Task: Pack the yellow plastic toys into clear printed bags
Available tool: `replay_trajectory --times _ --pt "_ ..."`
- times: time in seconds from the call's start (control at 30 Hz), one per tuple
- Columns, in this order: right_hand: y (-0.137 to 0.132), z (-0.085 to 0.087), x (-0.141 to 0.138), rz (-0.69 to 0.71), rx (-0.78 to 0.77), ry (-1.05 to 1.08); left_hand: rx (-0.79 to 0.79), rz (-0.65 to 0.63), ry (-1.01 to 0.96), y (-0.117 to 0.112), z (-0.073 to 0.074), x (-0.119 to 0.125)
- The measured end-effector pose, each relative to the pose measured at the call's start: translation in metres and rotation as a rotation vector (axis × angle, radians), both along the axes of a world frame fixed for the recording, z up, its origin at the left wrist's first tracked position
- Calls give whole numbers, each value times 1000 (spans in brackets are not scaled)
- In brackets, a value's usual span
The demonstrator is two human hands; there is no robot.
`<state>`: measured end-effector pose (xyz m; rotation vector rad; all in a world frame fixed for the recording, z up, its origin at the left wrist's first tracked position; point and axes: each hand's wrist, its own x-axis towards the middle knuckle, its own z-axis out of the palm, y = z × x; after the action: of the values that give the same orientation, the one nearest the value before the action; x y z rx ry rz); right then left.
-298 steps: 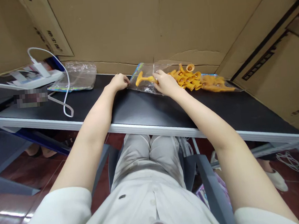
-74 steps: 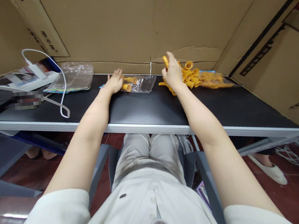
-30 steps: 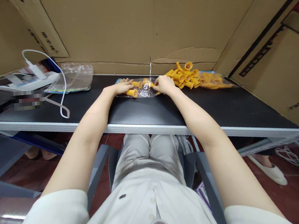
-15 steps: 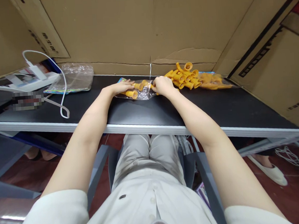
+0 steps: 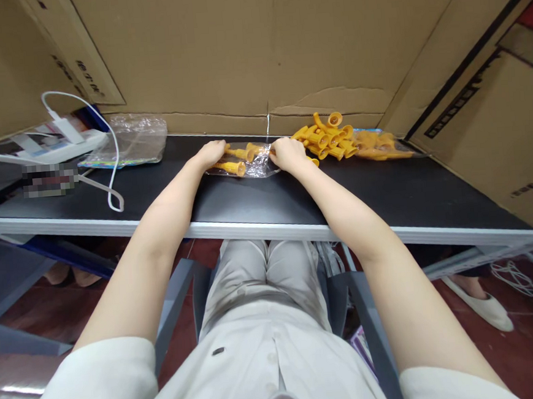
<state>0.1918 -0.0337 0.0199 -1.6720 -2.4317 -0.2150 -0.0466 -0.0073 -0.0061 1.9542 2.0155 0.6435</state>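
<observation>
A clear plastic bag (image 5: 264,168) lies on the black tabletop with several yellow horn-shaped plastic pieces (image 5: 234,168) inside. My left hand (image 5: 211,154) is closed at the bag's left end, its fingertips partly hidden. At the other end my right hand (image 5: 288,155) pinches the bag's edge; whether a yellow piece is also within those fingers I cannot tell. Close to the right wrist, one yellow piece (image 5: 313,161) shows on the table. Just beyond that hand is a loose heap of the same yellow horn-shaped pieces (image 5: 330,138).
Right of the heap lies another filled bag (image 5: 382,145). Flat clear bags (image 5: 135,142) are stacked at left, near a power strip (image 5: 75,145) with a white cable (image 5: 114,137). Cardboard (image 5: 236,48) walls the table's back. A co-worker's shoe (image 5: 482,307) shows below right.
My left hand's fingers, spread over the bag before, have drawn back and curled at its left end. My right hand has shifted slightly left, uncovering more of the yellow piece beside its wrist.
</observation>
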Motion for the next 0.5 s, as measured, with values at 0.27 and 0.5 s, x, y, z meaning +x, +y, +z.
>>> replay_trajectory --times 0.27,0.5 --pt "29 -21 7 279 2 232 11 39 -41 -1 0 0" --pt "41 -31 3 212 -44 517 20 27 -85 2 -1 -1"
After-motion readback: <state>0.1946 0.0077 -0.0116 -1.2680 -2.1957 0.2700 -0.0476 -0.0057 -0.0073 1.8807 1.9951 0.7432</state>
